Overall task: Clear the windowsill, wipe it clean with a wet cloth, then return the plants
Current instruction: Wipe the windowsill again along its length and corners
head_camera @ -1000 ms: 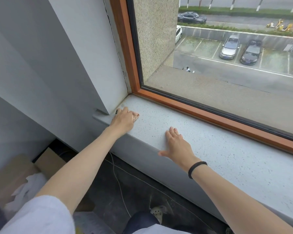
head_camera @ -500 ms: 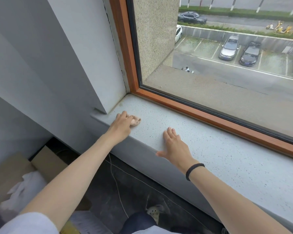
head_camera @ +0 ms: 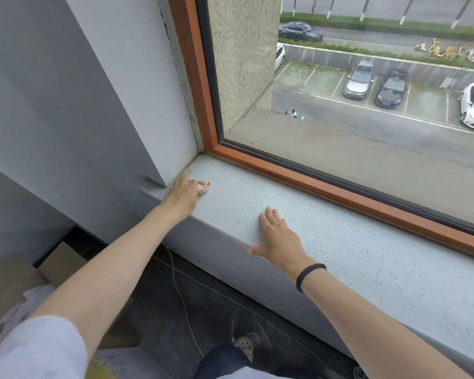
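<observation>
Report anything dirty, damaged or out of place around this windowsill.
The sealant seam beside the window frame looks cracked and ragged, and a dingy smudge sits in the windowsill corner, just past the cloth in the left hand. Nothing spilled.

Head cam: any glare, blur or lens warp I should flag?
Head view: even, soft daylight, no glare on the window glass. Head view: only faint shadows by the left hand and right hand on the windowsill. Head view: the window frame upright leans, likely wide-angle stretch. Head view: the sleeve at lower left looks soft, and the cloth lacks detail.
</observation>
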`<state>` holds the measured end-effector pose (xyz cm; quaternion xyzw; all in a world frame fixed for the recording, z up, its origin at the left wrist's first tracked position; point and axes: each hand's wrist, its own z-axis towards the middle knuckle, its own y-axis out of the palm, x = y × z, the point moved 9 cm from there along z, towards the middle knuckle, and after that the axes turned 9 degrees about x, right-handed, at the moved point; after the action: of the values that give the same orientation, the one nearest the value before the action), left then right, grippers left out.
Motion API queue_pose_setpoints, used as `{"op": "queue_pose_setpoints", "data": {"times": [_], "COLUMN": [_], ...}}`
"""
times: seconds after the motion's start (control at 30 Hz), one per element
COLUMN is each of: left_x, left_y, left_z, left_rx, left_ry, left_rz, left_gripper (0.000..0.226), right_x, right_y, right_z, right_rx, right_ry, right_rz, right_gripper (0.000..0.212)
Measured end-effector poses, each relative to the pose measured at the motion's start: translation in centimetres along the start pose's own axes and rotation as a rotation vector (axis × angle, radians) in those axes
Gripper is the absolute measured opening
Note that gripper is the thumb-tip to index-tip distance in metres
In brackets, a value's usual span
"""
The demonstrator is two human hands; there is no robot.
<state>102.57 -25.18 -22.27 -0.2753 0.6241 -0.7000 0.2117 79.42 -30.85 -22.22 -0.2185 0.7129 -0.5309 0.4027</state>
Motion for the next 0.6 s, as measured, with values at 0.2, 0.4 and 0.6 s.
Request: {"op": "queue_pose_setpoints", "data": {"times": [0.2,0.4,0.6], "left_x": [1.9,1.7,1.4], "left_y": [-1.1,-0.5,-1.4], "left_z": [1.5,-0.5,2.7], "left_rx": [0.016,0.054,0.018], "left_ry": [-0.054,0.087,-0.123], "left_rz": [-0.056,-0.005,-0.032], "left_gripper": [0.043,0.038,0.047], "right_x": [0.1,0.3,0.3], "right_y": [0.2,-0.1,-0.4], "right_z": [0.5,1.0,0.8], "right_rx": [-0.011,-0.027,-0.021], "right_ry": [0.011,0.009,0.01], "right_rz": [0.004,-0.012,-0.003], "right_gripper": [0.096,0.098,0.098]}}
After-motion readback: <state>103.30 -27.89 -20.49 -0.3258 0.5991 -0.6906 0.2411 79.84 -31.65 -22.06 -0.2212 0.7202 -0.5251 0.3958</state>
